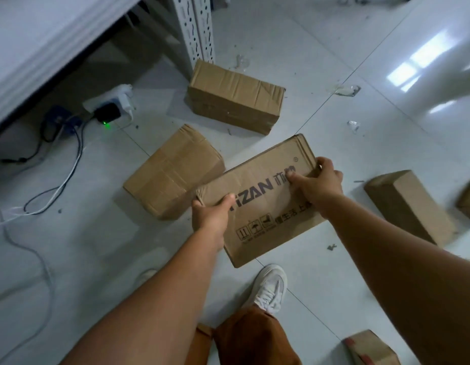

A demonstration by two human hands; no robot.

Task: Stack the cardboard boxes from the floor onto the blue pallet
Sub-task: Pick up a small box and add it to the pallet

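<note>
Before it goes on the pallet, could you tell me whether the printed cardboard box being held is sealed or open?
Sealed, seemingly: the printed brown cardboard box shows one unbroken face and no raised flaps between left hand and right hand.

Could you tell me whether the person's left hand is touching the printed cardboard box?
Touching. The head view shows the left hand gripping the printed cardboard box at its left end, thumb lying across the top face.

Held box (260, 204) seemingly above floor (360, 143), between boxes.
</note>
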